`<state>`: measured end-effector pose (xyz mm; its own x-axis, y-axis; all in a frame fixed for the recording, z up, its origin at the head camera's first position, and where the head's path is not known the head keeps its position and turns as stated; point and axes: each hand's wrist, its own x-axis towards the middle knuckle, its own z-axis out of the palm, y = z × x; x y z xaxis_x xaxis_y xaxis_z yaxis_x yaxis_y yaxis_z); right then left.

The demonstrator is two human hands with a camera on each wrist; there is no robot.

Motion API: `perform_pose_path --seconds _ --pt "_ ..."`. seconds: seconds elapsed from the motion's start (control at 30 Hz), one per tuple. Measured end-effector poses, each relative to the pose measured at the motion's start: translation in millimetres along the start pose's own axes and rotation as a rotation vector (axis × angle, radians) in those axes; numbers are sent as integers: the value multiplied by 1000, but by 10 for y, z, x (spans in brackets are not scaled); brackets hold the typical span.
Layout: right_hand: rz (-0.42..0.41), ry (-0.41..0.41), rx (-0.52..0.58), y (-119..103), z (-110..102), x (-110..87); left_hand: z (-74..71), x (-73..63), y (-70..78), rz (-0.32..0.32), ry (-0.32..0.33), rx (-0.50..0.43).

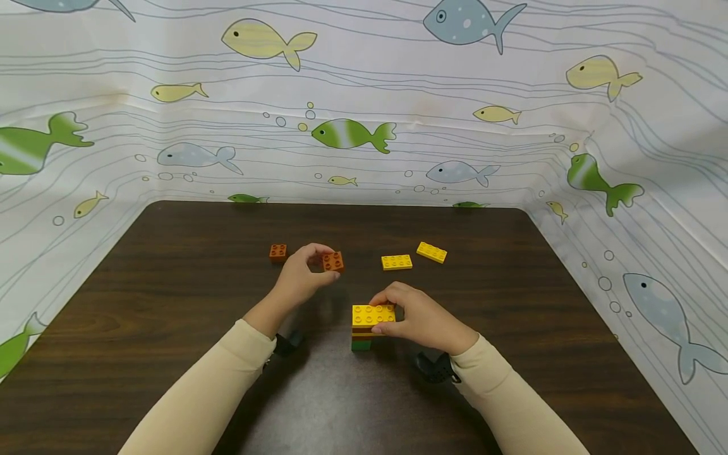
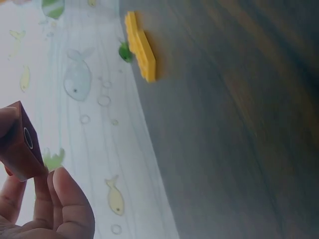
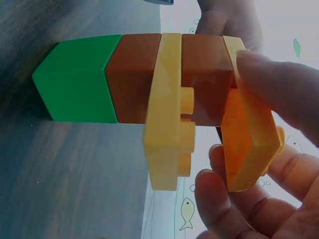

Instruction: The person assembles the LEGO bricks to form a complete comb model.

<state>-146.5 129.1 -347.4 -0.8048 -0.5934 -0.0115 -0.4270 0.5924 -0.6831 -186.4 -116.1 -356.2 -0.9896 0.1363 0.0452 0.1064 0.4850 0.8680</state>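
Observation:
My left hand (image 1: 297, 278) holds a brown square building brick (image 1: 333, 261) above the table, left of and beyond a small tower. In the left wrist view that brick (image 2: 24, 154) is tilted, its hollow underside partly showing. My right hand (image 1: 425, 317) pinches the top yellow plate (image 1: 373, 313) of the tower between thumb and fingers. From the bottom, the right wrist view shows a green brick (image 3: 79, 82), a brown brick (image 3: 132, 79), a yellow plate (image 3: 163, 109), another brown brick (image 3: 207, 74) and the top yellow plate (image 3: 251, 134). Both plates jut out to one side.
Another brown brick (image 1: 278, 253) sits on the dark wooden table (image 1: 188, 303), left of my left hand. Two yellow plates, one straight (image 1: 396, 262) and one angled (image 1: 431, 252), lie beyond my right hand. A fish-patterned curtain (image 1: 364, 95) borders the table's back and sides.

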Motion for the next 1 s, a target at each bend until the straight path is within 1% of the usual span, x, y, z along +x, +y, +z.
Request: perform_pose_path --seconds 0.3,0.5,0.77,0.9,1.0 --pt "-15 6 3 32 18 4 85 -185 99 27 -53 -55" --pt "-17 9 24 47 26 5 128 -285 141 67 -91 -79" --pt "-18 9 40 41 25 0 169 -376 190 144 -156 -102" --pt "-19 8 47 46 27 0 190 -410 197 160 -172 -100" --pt "-23 8 51 48 24 -1 203 -434 206 155 -181 -93"
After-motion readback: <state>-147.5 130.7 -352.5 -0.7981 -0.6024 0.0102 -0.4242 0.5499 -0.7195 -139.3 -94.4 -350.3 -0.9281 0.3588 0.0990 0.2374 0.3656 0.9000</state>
